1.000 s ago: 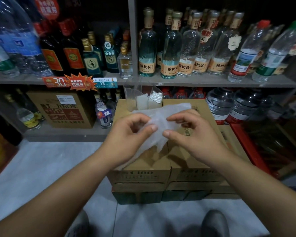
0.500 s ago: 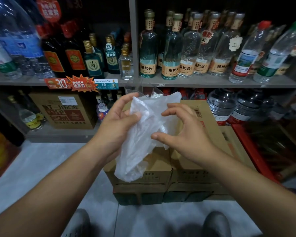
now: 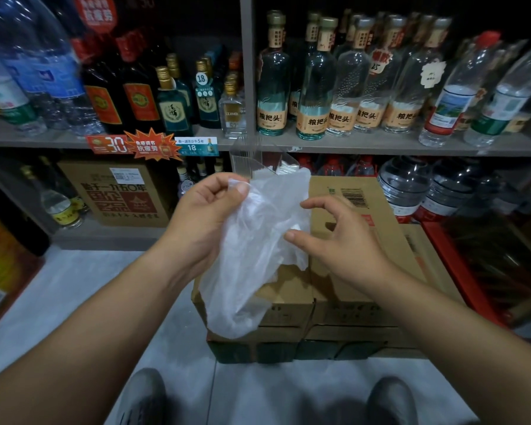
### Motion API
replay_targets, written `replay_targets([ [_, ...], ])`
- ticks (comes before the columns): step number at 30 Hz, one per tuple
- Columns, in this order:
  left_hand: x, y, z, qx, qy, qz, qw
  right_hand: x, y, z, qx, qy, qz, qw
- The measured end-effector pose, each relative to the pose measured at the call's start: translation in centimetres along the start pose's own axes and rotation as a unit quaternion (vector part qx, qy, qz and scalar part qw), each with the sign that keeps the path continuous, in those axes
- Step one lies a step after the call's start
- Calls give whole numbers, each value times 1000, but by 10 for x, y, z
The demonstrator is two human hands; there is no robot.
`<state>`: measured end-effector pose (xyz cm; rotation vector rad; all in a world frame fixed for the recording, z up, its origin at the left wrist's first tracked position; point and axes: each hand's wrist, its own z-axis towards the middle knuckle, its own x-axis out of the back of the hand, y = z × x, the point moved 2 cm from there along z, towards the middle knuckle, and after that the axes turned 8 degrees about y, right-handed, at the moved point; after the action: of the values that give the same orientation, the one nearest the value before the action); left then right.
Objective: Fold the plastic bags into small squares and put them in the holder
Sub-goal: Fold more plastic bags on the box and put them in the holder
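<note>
Head view looks down on a person standing before stacked cardboard cartons in a shop aisle. The left hand pinches the top of a thin plastic bag between thumb and forefinger, and the bag hangs loose and crumpled in the air over the near-left corner of the carton top. The right hand is at the bag's right edge with thumb and forefinger spread apart and the other fingers curled; whether the tips touch the film cannot be told.

Folding has apparently not begun, since the bag shows no crease or square. The next move probably calls for the right hand to catch the free edge, then flatten the bag on the carton top.

A clear holder stands at the far edge of the carton top, just behind the bag. The right half of that top lies bare, but the shelf of glass bottles is close behind the holder.
</note>
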<state>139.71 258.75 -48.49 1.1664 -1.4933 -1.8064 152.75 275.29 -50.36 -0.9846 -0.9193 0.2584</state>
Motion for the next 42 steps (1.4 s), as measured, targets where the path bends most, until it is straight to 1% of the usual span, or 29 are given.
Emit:
replay_targets([
  [1,1,0,0,5,1,-12,1000,0,1,0,-26,-4,16,1000],
  [3,1,1,0,17,10,-28,999,-2,4,1,-90,-21,83,992],
  [5,1,0,0,24,21,-36,999,-7,5,-2,-141,-52,170,974],
  [7,1,-1,0,25,34,-30,999,-12,4,-5,-162,-77,235,955],
  [8,1,0,0,25,38,-25,999,-15,4,-6,-160,-81,244,953],
  [11,3,0,0,27,54,-10,998,-17,2,-4,-121,-42,221,967],
  [13,8,1,2,17,86,15,996,-9,6,3,-99,-8,215,971],
  [16,21,3,6,1,135,61,989,13,14,13,-99,21,224,969],
  [18,29,4,7,1,152,67,986,27,18,19,-81,28,200,976],
  [23,41,8,7,-3,175,79,981,51,22,25,-41,8,141,989],
  [26,41,12,3,-21,166,113,979,56,22,31,-40,27,151,987],
  [30,39,19,-2,-33,153,133,979,56,21,37,-87,77,238,964],
  [32,40,22,-3,-36,147,145,978,57,18,38,-96,99,264,955],
  [36,39,23,-7,-47,115,167,978,61,10,40,-77,133,282,947],
  [38,38,24,-8,-58,109,197,973,65,5,41,-66,137,293,944],
  [40,39,25,-7,-72,114,246,960,66,2,40,-50,150,258,953],
  [42,42,25,-6,-96,120,326,933,65,2,40,-16,175,169,970],
])
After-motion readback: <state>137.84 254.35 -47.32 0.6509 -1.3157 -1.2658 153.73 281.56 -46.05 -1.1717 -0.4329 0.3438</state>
